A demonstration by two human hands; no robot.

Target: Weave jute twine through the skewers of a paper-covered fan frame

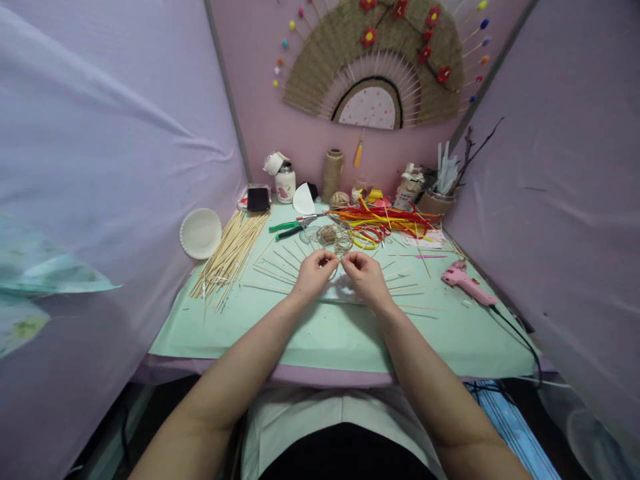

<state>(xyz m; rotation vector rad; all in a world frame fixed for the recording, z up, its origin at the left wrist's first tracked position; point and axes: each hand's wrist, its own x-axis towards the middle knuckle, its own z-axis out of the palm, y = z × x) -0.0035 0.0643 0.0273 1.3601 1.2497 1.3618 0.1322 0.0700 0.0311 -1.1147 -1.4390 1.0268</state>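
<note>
A white plate [201,233] leans at the left edge of the tabletop [310,340], just beside a loose bundle of wooden sticks [233,250] that slants toward the back left corner. Farther right lie green-handled pliers [303,223], behind the left hand [317,270]. That hand has thumb and fingers together, pinching what looks like a thin strand of twine [341,261] above the middle of the tabletop. Below it, a pale base [345,291] lies with thin sticks [265,287] fanning out on both sides. A tangled twine ball [329,233] rests just behind the hands. The right hand [366,272], fingertips nearly meeting the left's, pinches the same strand. Red, orange and yellow strips [395,220] are heaped toward the back edge, and a pink glue gun [469,283] lies near the right edge.
</note>
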